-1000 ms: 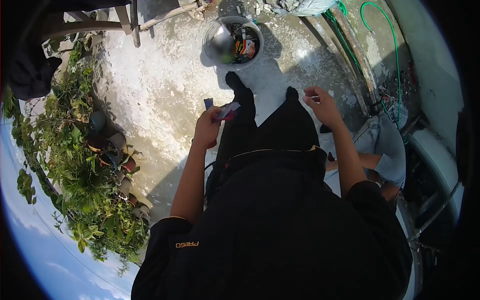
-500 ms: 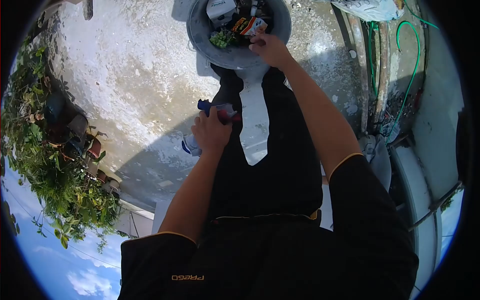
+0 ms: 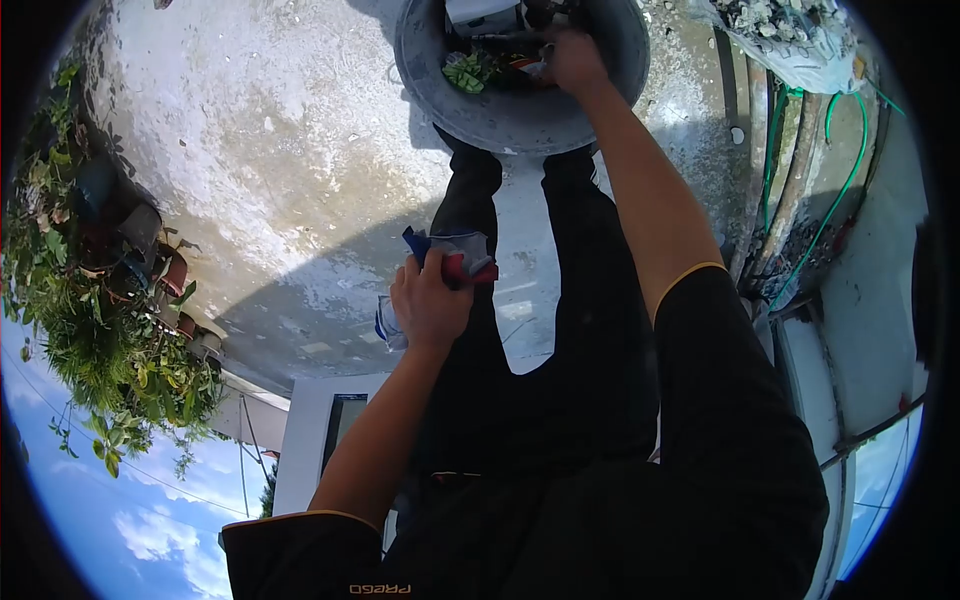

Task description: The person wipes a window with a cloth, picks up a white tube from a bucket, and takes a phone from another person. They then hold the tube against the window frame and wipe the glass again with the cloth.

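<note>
My left hand (image 3: 432, 308) is closed around crumpled plastic packaging (image 3: 468, 262) in blue, red and pale grey, in front of my left leg. Some of the packaging also sticks out on the hand's left side. My right hand (image 3: 578, 62) reaches down inside a round grey tub (image 3: 428, 105). Its fingers are curled in shadow beside a dark packet with orange-red print (image 3: 525, 66); what they grip is hard to see. Also in the tub are a green leafy clump (image 3: 466, 72) and a white box (image 3: 482, 10), cut off by the top edge.
Potted plants (image 3: 110, 310) line the left side of the rough concrete floor (image 3: 270, 170). To the right lie long poles (image 3: 790, 190), a green hose (image 3: 852, 185) and a white sack of rubble (image 3: 790, 30). The tub stands just beyond my feet.
My right hand has reached deeper into the tub, and the printed packet is now lower and mostly covered. My left hand keeps the packaging. The view has shifted a little.
</note>
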### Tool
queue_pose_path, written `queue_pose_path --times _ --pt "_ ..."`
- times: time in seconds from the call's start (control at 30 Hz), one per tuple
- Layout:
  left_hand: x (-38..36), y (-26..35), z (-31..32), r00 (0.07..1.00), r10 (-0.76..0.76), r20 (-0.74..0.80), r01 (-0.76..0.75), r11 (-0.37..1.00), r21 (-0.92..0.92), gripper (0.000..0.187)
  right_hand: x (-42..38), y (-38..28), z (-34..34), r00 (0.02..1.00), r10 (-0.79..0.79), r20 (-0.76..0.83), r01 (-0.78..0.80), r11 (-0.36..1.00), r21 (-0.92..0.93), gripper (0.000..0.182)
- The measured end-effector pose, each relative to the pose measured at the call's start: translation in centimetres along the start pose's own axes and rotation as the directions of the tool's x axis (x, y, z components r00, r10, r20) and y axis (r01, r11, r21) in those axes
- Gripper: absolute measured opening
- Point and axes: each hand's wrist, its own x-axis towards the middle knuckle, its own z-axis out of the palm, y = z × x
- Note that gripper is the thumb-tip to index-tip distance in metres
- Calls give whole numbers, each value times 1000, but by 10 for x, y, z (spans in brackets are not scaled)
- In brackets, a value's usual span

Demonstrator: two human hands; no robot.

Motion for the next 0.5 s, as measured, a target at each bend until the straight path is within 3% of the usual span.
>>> queue_pose_path --times 0.13,0.17,0.23,0.33,0.43,0.5 --pt "2 3 -1 999 -35 14 35 999 11 39 -52 -26 -77 979 45 -199 -21 992 124 25" --pt "2 3 -1 999 -48 27 47 999 14 39 -70 -32 -100 971 154 -185 -97 954 282 26" --pt "-6 4 1 998 -56 34 55 998 25 38 -105 -39 -144 926 359 -117 -235 791 566 27" --pt "-13 7 11 999 -40 3 40 998 40 38 -150 -22 -167 896 437 82 -234 307 922 23" --pt "-24 3 22 999 -46 -3 46 999 27 38 -187 -21 -194 865 463 191 -277 124 953 19" --pt "-31 -4 28 998 -54 -13 54 999 -4 38 -199 -17 -197 896 407 181 -276 188 943 20"
